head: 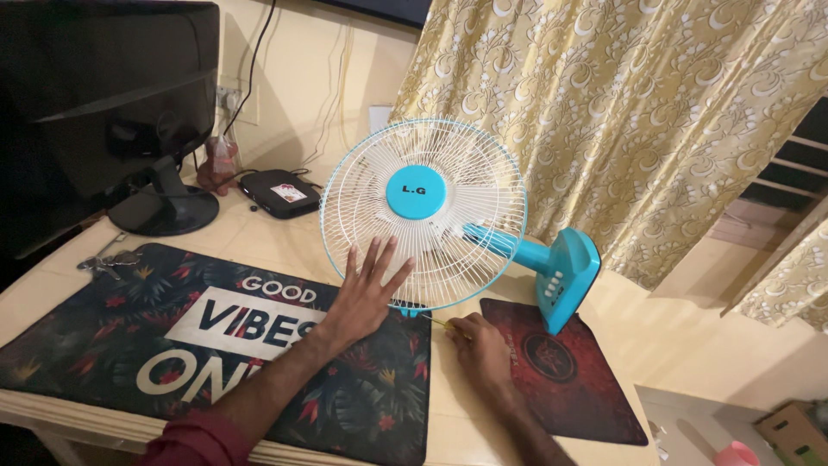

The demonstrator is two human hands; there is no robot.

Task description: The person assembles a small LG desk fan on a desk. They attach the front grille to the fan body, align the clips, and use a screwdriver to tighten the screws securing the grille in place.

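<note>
A dark, unlit monitor screen [103,95] is seen upper left; a white label [289,193] lies on a small black box; a brown cardboard box [789,429] sits lower right

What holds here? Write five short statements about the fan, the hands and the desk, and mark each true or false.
1. The left hand lies flat, fingers spread, on the fan grille. True.
2. The fan stands upright on its base. False: it lies tipped, its blue base on its side.
3. The right hand holds a thin yellow-handled tool. True.
4. The fan's hub is red. False: it is blue.
5. A dark monitor stands at the desk's left. True.
</note>
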